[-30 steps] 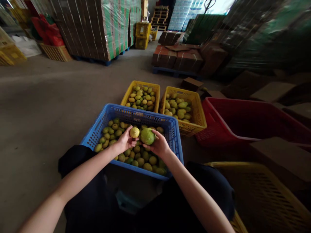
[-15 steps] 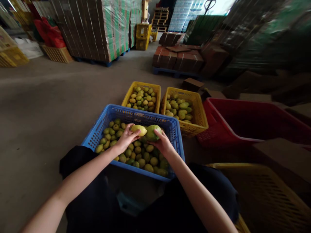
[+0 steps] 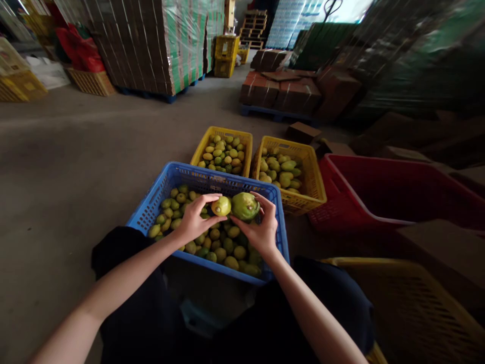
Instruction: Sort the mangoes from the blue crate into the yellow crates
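At far left, a yellow plastic crate (image 3: 25, 88) is standing on the concrete floor (image 3: 68, 151). To its right, a red plastic bag (image 3: 81, 53) is sitting on a slatted crate (image 3: 93, 83), beside a film-wrapped carton stack (image 3: 184, 45).

Nearer, a blue plastic crate (image 3: 153, 194) is holding many yellow-green citrus fruits (image 3: 214, 235) in front of the person. Above them, the left hand (image 3: 194, 220) is gripping a small yellow lemon (image 3: 221, 206), its fingers curling over the top and its thumb pressing from below, only as wide apart as the fruit.

Immediately right, a larger green citrus fruit (image 3: 245, 206) is appearing to touch the lemon. The right hand (image 3: 267, 227) is cupping it, spread wider, with the thumb underneath and the fingers wrapping the far right side.

Behind the blue crate, a left yellow crate (image 3: 248, 151) and a right yellow crate (image 3: 303, 202) are holding more fruit. Beyond them, strapped cardboard bundles (image 3: 280, 95) are lying on a blue pallet (image 3: 265, 111). At right, a red plastic crate (image 3: 326, 192) is standing behind a dim yellow basket (image 3: 379, 262).
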Tool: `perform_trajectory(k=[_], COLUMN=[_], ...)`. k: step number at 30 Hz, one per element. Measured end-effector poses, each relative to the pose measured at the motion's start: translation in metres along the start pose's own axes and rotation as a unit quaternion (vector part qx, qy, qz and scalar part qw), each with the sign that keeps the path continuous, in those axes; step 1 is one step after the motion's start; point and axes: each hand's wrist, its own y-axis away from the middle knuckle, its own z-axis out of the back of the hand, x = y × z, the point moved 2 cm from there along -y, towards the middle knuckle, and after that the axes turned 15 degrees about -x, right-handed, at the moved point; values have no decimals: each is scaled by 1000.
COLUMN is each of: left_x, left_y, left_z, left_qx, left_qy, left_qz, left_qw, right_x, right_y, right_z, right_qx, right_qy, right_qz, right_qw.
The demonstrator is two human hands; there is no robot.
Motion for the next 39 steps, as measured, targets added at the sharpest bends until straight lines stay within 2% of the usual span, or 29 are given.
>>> perform_trajectory(k=[5,8,10,12,14,16,19,21,23,28,32,35,39], left_x=[-2,-5,-6,-4,0,6,13,17,20,23,26,28,27], left_y=[-2,-1,-2,-4,-7,-12,-19,-21,-23,-25,-24,-20,-11], left_z=[3,4,5,5,4,3,3,5,6,6,3,-1,-5], left_qx=[37,59,60,51,44,46,31,15,17,48,20,-7,16], left_qy=[-35,-70,-88,-92,-67,-7,97,147,178,206,213,212,231], left_qz=[-57,-110,-127,-111,-66,3,107,172,226,306,351,401,453], left_qw=[997,990,986,988,995,999,989,974,958,928,911,891,861], right_x=[-1,0,-1,0,1,2,1,-1,-2,-6,-13,-19,-22], right_y=[0,0,-1,-2,-4,-6,-8,-9,-10,-15,-15,-11,-4], right_z=[1,2,3,4,4,3,0,-3,-4,-5,-8,-11,-16], right_qx=[6,18,12,2,4,22,42,47,53,51,71,48,28], right_qy=[4,48,81,104,109,82,-54,-149,-196,-247,-271,-268,-266], right_qz=[60,134,159,156,138,91,-68,-190,-275,-357,-433,-494,-528], right_qw=[998,990,984,982,984,992,995,969,940,899,857,826,806])
